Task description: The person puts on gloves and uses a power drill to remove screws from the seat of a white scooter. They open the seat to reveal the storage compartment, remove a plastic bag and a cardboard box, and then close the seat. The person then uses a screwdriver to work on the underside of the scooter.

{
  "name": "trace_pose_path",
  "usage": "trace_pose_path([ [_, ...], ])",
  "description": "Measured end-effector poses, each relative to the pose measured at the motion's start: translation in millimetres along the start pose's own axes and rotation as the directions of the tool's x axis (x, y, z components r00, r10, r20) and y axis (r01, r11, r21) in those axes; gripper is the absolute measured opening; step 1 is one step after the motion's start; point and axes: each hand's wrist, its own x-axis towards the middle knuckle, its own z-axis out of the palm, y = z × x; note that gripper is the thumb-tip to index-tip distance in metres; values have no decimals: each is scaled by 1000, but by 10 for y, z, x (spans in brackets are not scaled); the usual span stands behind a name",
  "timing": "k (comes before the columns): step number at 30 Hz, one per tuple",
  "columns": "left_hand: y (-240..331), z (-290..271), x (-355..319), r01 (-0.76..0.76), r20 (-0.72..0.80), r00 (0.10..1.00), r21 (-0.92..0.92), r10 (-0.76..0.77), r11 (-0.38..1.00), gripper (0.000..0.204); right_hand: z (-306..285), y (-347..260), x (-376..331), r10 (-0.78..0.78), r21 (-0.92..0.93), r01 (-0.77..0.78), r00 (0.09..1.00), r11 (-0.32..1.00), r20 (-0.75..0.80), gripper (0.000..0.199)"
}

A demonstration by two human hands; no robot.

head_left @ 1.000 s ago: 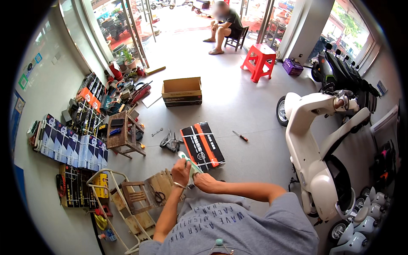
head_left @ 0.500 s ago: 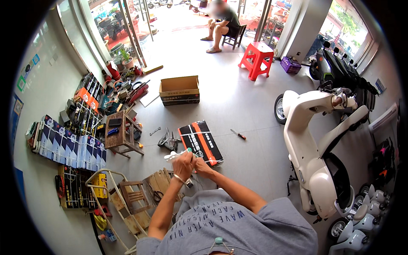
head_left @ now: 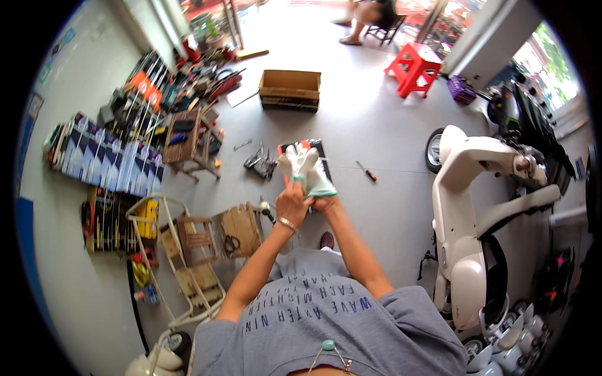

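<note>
Both my hands meet in front of my chest over the grey floor. A pair of white work gloves with green cuffs (head_left: 302, 166) sticks up from between them. My left hand (head_left: 292, 203), with a bracelet at the wrist, pinches a green cuff. My right hand (head_left: 325, 202) grips the gloves' lower edge right beside it. Behind the gloves a flat black and orange box (head_left: 323, 149) lies on the floor, mostly hidden.
A white scooter (head_left: 476, 207) stands at my right. An open cardboard box (head_left: 290, 89) sits ahead, a screwdriver (head_left: 366, 170) and pliers (head_left: 260, 161) lie nearby. Wooden stools (head_left: 188, 141), tools and boxed stock crowd the left wall. A red plastic stool (head_left: 414, 67) stands near a seated person (head_left: 370, 15).
My hands have come together and risen higher in view, and the white gloves now stand up between them. The view has tilted slightly toward the floor ahead.
</note>
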Motion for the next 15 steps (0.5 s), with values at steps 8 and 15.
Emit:
trace_pose_path([
  [8,-40,158,212,210,-101,971,-62,-215,976,23,368,-215,68,-138,155,87,922,984,361,40],
  [15,247,325,-200,13,188,982,-143,14,990,20,935,-369,-393,-206,4,-287,698,-958,686,56],
])
